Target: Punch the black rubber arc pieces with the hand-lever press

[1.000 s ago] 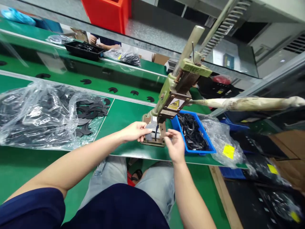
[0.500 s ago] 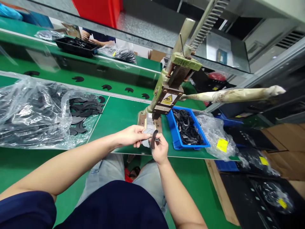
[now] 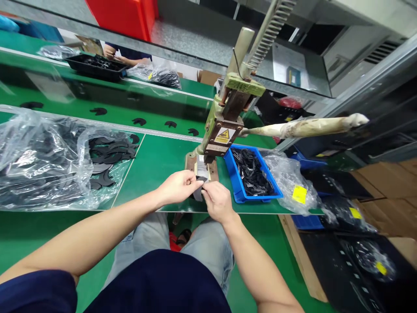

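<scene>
My left hand (image 3: 177, 187) and my right hand (image 3: 216, 201) meet at the near edge of the green table (image 3: 156, 161), just in front of the base of a green hand press (image 3: 224, 121). Both pinch the same small flat black part (image 3: 197, 193), which shows only between their fingertips. The press's long wrapped lever (image 3: 306, 126) sticks out to the right, raised. A blue tray (image 3: 250, 174) of small black pieces sits right of the press.
A clear plastic bag (image 3: 42, 161) full of flat black crescent parts lies at the left. Single black parts ride on the green belt (image 3: 140, 119) behind. Another person's hands work at a black tray (image 3: 96, 65) far back. Bagged parts (image 3: 293, 182) and boxes stand at the right.
My hands have drawn back from the press base toward the table edge. The right hand has come left to join the left hand on the black part.
</scene>
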Available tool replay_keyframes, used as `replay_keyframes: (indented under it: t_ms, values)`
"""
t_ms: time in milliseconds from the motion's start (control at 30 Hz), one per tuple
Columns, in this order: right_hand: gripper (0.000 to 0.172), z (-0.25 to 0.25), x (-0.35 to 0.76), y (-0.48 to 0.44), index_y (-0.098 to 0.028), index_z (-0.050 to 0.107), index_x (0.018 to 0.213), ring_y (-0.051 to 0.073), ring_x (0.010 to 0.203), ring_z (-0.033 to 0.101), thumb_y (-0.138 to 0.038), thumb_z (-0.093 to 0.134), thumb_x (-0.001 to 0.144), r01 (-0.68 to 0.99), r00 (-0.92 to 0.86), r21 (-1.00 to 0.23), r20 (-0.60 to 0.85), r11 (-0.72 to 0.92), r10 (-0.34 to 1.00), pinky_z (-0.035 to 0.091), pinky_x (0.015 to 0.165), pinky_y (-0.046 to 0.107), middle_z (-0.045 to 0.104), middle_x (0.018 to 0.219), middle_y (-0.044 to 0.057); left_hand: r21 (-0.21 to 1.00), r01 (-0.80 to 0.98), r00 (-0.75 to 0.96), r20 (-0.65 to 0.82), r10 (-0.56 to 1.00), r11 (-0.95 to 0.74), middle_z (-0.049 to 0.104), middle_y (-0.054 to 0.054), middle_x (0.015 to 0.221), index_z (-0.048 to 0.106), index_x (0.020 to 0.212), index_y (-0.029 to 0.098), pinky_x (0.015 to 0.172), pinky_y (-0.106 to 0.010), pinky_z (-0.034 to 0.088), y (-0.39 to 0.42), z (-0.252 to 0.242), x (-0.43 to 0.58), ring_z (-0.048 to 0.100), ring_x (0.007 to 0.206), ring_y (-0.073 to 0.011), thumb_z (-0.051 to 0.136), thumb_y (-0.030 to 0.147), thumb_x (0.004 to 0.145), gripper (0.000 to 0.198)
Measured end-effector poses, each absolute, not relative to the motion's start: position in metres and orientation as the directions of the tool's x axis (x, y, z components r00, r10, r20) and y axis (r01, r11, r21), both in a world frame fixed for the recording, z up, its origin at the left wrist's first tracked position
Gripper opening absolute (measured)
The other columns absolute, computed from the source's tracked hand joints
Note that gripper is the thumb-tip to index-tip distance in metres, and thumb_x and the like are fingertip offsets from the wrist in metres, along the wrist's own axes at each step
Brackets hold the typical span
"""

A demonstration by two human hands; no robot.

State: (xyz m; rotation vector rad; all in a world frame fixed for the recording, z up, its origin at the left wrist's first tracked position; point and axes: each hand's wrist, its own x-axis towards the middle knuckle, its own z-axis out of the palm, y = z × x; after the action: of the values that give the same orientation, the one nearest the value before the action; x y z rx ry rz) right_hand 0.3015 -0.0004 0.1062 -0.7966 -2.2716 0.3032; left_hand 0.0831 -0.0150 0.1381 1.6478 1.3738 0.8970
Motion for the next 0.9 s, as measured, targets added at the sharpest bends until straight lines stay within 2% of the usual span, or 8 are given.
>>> replay_keyframes:
  t_ms: [100, 267, 367, 467, 567, 633, 767, 900]
  values:
    - [0.016, 0.108, 0.302, -0.004, -0.021, 0.067, 0.110, 0.020, 0.087, 0.063, -0.025, 0.053, 0.106, 0.447, -0.533, -0.413, 0.589, 0.794, 0.607, 0.052, 0.081, 0.037, 0.073, 0.094, 0.008, 0.977, 0.213, 0.201, -0.070, 0.977, 0.026, 0.045, 0.005, 0.061, 0.050, 0.068, 0.021, 0.055, -0.027, 0.028, -0.010, 0.128, 0.084, 0.040, 0.058, -0.0113, 0.071, 0.071, 0.088, 0.057]
    - [0.017, 0.116, 0.311, -0.007, -0.022, 0.068, 0.116, 0.019, 0.087, 0.066, -0.022, 0.055, 0.105, 0.409, -0.525, -0.395, 0.635, 0.823, 0.566, 0.054, 0.080, 0.037, 0.075, 0.097, 0.007, 0.998, 0.043, 0.196, 0.046, 0.980, -0.055, 0.059, 0.002, 0.079, 0.059, 0.093, 0.020, 0.063, -0.025, 0.043, -0.013, 0.129, 0.084, 0.053, 0.069, -0.0119, 0.082, 0.061, 0.085, 0.048]
    - [0.017, 0.123, 0.318, -0.011, -0.022, 0.070, 0.115, 0.019, 0.089, 0.068, -0.025, 0.057, 0.104, 0.364, -0.544, -0.446, 0.611, 0.818, 0.575, 0.055, 0.082, 0.036, 0.077, 0.099, 0.007, 0.998, -0.028, 0.351, 0.068, 0.934, -0.062, 0.067, -0.002, 0.090, 0.061, 0.107, 0.020, 0.067, -0.029, 0.051, -0.020, 0.130, 0.087, 0.063, 0.076, -0.0163, 0.075, 0.059, 0.093, 0.044]
    - [0.021, 0.128, 0.322, -0.016, -0.024, 0.072, 0.116, 0.017, 0.091, 0.071, -0.033, 0.055, 0.107, 0.358, -0.479, -0.680, 0.455, 0.640, 0.751, 0.057, 0.084, 0.035, 0.077, 0.101, 0.006, 0.935, 0.151, 0.403, 0.238, 0.884, -0.320, 0.070, -0.006, 0.093, 0.068, 0.103, 0.019, 0.076, -0.032, 0.054, -0.027, 0.129, 0.086, 0.066, 0.084, -0.0196, 0.064, 0.050, 0.103, 0.031]
    - [0.027, 0.131, 0.325, -0.016, -0.024, 0.073, 0.112, 0.016, 0.081, 0.071, -0.046, 0.059, 0.105, 0.320, -0.384, -0.889, 0.195, 0.328, 0.902, 0.059, 0.076, 0.032, 0.077, 0.094, 0.004, 0.693, 0.354, 0.500, 0.428, 0.753, -0.629, 0.074, -0.010, 0.107, 0.074, 0.112, 0.022, 0.091, -0.037, 0.053, -0.031, 0.126, 0.081, 0.069, 0.100, -0.0238, 0.057, 0.035, 0.107, 0.022]
    - [0.035, 0.135, 0.331, -0.010, -0.022, 0.073, 0.105, 0.016, 0.075, 0.070, -0.055, 0.068, 0.097, 0.306, -0.364, -0.935, 0.057, 0.178, 0.929, 0.059, 0.070, 0.031, 0.076, 0.087, 0.004, 0.580, 0.417, 0.537, 0.464, 0.704, -0.700, 0.075, -0.012, 0.118, 0.073, 0.121, 0.024, 0.098, -0.040, 0.052, -0.028, 0.121, 0.073, 0.070, 0.110, -0.0264, 0.055, 0.031, 0.106, 0.024]
    - [0.050, 0.147, 0.361, 0.020, -0.021, 0.074, 0.100, 0.017, 0.073, 0.069, -0.068, 0.077, 0.083, 0.393, -0.240, -0.918, -0.037, 0.062, 0.970, 0.059, 0.067, 0.032, 0.075, 0.084, 0.006, 0.575, 0.569, 0.371, 0.458, 0.808, -0.588, 0.074, -0.013, 0.124, 0.070, 0.126, 0.024, 0.105, -0.044, 0.050, -0.008, 0.093, 0.038, 0.067, 0.118, -0.0282, 0.059, 0.038, 0.106, 0.027]
    - [0.061, 0.159, 0.393, 0.069, -0.021, 0.074, 0.100, 0.018, 0.073, 0.069, -0.076, 0.079, 0.075, 0.522, -0.122, -0.852, -0.027, 0.041, 0.992, 0.058, 0.066, 0.033, 0.076, 0.085, 0.009, 0.632, 0.726, 0.021, 0.373, 0.928, -0.270, 0.073, -0.010, 0.103, 0.067, 0.100, 0.021, 0.098, -0.042, 0.050, 0.019, 0.050, -0.008, 0.065, 0.103, -0.0268, 0.051, 0.044, 0.109, 0.029]
